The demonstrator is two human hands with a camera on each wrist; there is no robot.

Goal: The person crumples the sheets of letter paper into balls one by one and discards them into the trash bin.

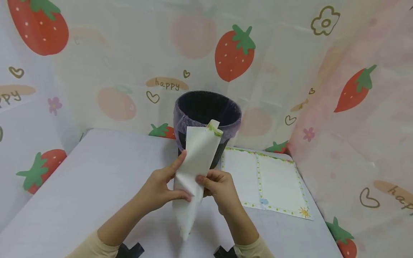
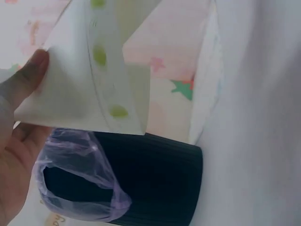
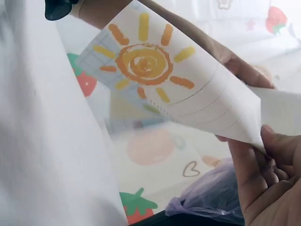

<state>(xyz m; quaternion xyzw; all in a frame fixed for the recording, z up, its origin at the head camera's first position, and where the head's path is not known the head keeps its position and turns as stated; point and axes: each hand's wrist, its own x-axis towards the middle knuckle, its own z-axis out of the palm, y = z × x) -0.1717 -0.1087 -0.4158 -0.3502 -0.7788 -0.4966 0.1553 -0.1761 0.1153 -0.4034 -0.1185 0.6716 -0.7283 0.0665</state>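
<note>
A white paper sheet (image 1: pixel 200 154), folded or rolled into a narrow tapering shape, is held upright between both hands over the table. My left hand (image 1: pixel 158 190) grips its left side, thumb across the front and other fingers at the edge and behind. On the right edge, my right hand (image 1: pixel 222 190) pinches the paper between thumb and fingers. Green leaf prints show on the paper (image 2: pixel 70 80) in the left wrist view. A printed orange and yellow sun (image 3: pixel 144 64) appears on its lower end in the right wrist view.
Behind the paper stands a black bin (image 1: pixel 217 157) lined with a thin purple bag (image 1: pixel 233 130). Flat printed paper (image 1: pixel 280 182) with a leafy border lies on the table's right side. Strawberry-patterned sheeting (image 1: pixel 129 46) encloses the white tabletop (image 1: pixel 106 172) at the back and sides.
</note>
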